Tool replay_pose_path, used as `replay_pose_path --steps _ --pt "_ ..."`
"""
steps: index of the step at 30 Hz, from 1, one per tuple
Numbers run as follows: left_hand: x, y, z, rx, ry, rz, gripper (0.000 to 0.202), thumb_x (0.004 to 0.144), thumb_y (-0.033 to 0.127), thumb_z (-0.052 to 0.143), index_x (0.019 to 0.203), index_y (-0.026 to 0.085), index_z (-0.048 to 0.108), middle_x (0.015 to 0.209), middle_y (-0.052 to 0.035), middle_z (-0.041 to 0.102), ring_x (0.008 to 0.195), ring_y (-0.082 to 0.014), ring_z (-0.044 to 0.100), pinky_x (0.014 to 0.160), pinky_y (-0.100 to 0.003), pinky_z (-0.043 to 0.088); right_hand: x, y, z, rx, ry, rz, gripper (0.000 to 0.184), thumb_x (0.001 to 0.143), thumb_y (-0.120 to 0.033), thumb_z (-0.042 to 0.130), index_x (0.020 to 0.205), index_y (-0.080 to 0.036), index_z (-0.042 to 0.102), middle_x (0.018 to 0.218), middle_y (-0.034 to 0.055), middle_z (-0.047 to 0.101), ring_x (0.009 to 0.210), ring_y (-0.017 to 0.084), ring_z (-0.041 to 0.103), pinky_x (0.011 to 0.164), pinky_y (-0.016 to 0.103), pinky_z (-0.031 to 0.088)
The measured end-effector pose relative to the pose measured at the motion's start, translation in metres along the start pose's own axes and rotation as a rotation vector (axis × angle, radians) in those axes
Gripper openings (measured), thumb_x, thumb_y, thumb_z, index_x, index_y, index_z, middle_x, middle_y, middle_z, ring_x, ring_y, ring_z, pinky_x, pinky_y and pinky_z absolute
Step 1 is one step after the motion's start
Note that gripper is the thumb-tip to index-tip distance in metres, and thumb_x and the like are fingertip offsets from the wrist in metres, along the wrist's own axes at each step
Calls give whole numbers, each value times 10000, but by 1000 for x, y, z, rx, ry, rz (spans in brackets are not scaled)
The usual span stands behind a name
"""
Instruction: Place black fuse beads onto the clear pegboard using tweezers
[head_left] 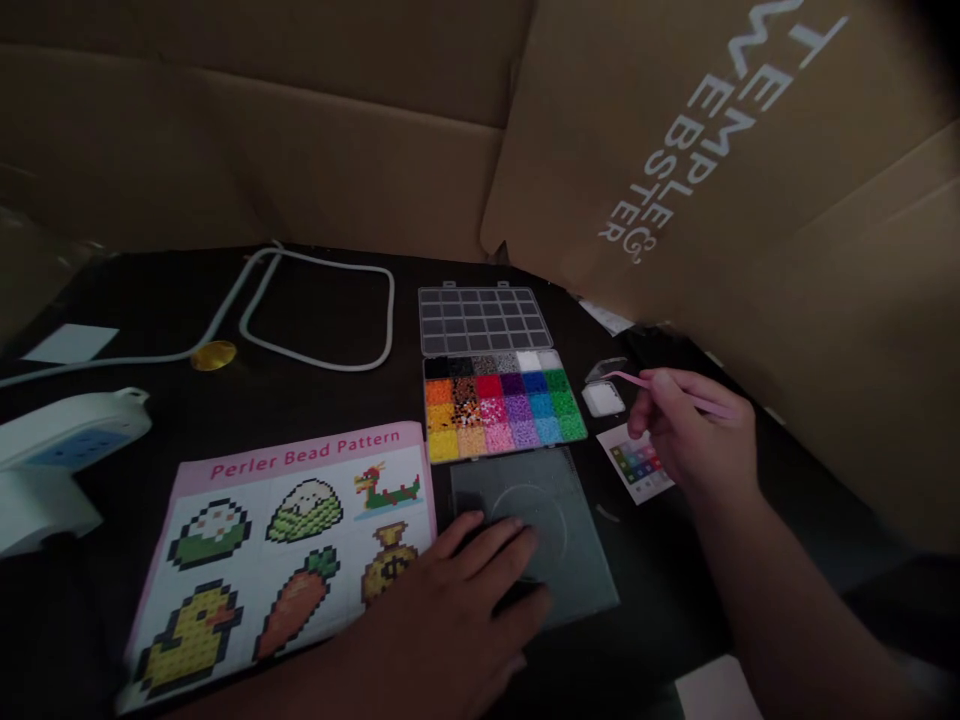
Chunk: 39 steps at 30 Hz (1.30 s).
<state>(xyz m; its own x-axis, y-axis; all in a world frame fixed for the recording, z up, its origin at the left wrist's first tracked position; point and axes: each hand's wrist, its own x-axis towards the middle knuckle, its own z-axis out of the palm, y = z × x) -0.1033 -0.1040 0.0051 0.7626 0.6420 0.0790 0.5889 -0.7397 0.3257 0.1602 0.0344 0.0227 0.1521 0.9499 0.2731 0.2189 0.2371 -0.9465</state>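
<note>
My right hand [690, 420] grips pink tweezers [637, 380], whose thin bent tip points left, just over a small clear box [602, 399] with white contents and a raised lid. Fingers spread, my left hand [480, 600] lies on a transparent square plate [581, 560] that shows a faint circle. Behind the plate stands an opened bead case [504, 405], its compartments filled with beads sorted mostly by colour. Left of the plate is a Perler Bead Pattern sheet [300, 520], partly covered by my left hand and forearm. A small colour card [637, 470] lies below my right hand.
Cardboard walls [300, 130] rise behind and to the right of the dark table. A pale cable [315, 365] loops across the back left, near a yellow oval disc [214, 355]. At the far left is a white device [67, 440]. A pale sheet [718, 690] lies at the front.
</note>
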Motion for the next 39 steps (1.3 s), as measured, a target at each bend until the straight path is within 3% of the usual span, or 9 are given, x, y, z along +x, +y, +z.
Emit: replay_pose_path --steps 4,8,11,13,16,19,28,36,39 --pt "1 -1 -1 -11 6 -9 335 966 434 523 1267 289 555 1523 -67 423 1405 -258 388 1146 -490 294 13 1 1 214 -4 47 154 801 -321 750 877 -192 714 574 -17 618 453 123 582 434 260 482" --pt "3 -2 -1 -6 21 5 338 960 431 535 1265 289 565 1518 -69 434 1384 -265 419 1136 -476 308 21 -1 -18 227 51 37 139 759 -269 770 858 -194 708 570 -22 618 443 113 574 432 245 480" --pt "4 -4 -1 2 30 18 337 951 419 543 1260 288 567 1509 -75 448 1360 -268 451 1118 -474 333 13 -2 -40 89 10 66 99 776 -274 768 822 -196 727 635 15 668 504 129 626 491 259 526" --pt "4 -4 -1 14 21 31 357 918 369 583 1264 281 564 1500 -89 459 1347 -283 468 1099 -486 353 2 1 -53 -109 -4 86 167 785 -319 770 907 -206 757 724 38 715 592 160 677 552 288 571" --pt "5 -4 -1 27 12 42 387 867 280 613 1251 266 567 1489 -108 469 1336 -299 481 1090 -497 356 -15 14 -63 -318 -5 -8 145 768 -312 785 881 -222 781 779 36 726 650 155 678 602 285 582" --pt "7 -4 -2 16 36 38 366 877 278 593 1242 269 571 1479 -90 482 1338 -281 479 1119 -470 324 -22 29 -63 -258 60 -27 123 780 -305 766 882 -237 784 928 40 735 673 144 679 591 276 582" --pt "7 -4 -3 79 -7 70 455 834 292 651 1278 279 554 1492 -122 465 1340 -310 478 1058 -511 393 -14 36 -51 -223 88 50 100 748 -307 786 798 -221 789 754 33 727 542 133 637 465 250 555" --pt "5 -5 1 36 -1 41 392 874 308 606 1261 292 551 1520 -90 433 1358 -286 454 1087 -498 364 -14 44 -54 -200 36 77 96 747 -293 805 827 -240 797 815 32 724 575 120 644 491 243 550" --pt "5 -5 2 32 6 35 384 889 309 590 1270 294 546 1526 -85 425 1366 -278 445 1098 -492 347 -12 44 -52 -52 92 111 125 744 -286 809 837 -205 789 721 32 708 550 133 630 458 253 524"
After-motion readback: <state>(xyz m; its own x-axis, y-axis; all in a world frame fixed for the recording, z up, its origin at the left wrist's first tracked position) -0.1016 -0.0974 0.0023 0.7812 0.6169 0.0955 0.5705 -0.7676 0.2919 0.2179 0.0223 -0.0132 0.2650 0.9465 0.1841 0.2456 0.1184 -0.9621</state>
